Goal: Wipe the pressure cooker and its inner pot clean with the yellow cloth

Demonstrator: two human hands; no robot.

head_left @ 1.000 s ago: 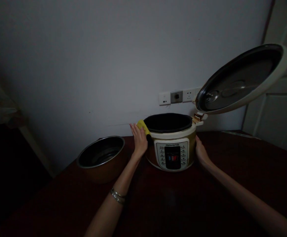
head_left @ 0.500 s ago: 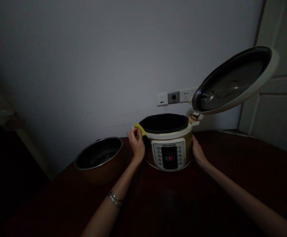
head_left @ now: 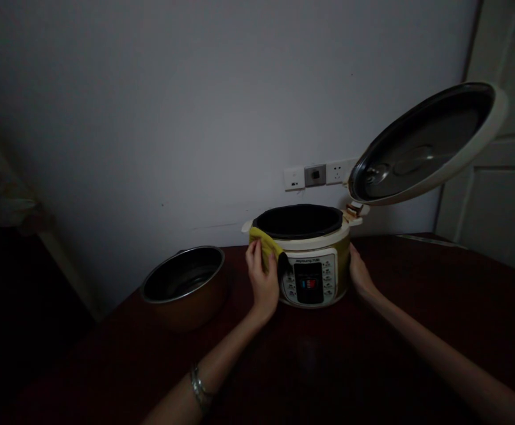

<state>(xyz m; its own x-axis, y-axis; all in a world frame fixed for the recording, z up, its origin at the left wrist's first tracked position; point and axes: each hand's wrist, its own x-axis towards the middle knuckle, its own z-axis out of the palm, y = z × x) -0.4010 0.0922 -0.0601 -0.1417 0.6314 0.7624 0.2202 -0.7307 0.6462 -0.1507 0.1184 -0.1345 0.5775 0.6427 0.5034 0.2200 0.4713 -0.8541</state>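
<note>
A white and gold electric rice cooker (head_left: pixel 342 265) stands on the dark red table with its lid (head_left: pixel 425 147) swung up to the right. My left hand (head_left: pixel 262 277) is closed on a yellow cloth (head_left: pixel 266 245), which it presses against the left front of the cooker's body, just below the rim. Part of the control panel's left edge is covered by the cloth's dark end. Along the cooker's right side lies my right hand (head_left: pixel 361 273), fingers stretched out against the body and partly hidden by it.
To the left, a brown inner pot (head_left: pixel 190 304) with a dark inside and a metal rim rests on the table (head_left: pixel 305 360). Sockets (head_left: pixel 315 175) are set in the wall behind the cooker. A panelled door (head_left: pixel 505 195) is at the right.
My left hand has moved from the cooker's left rim down and right across its front with the cloth, which now shows more spread out. My right hand stays against the side.
</note>
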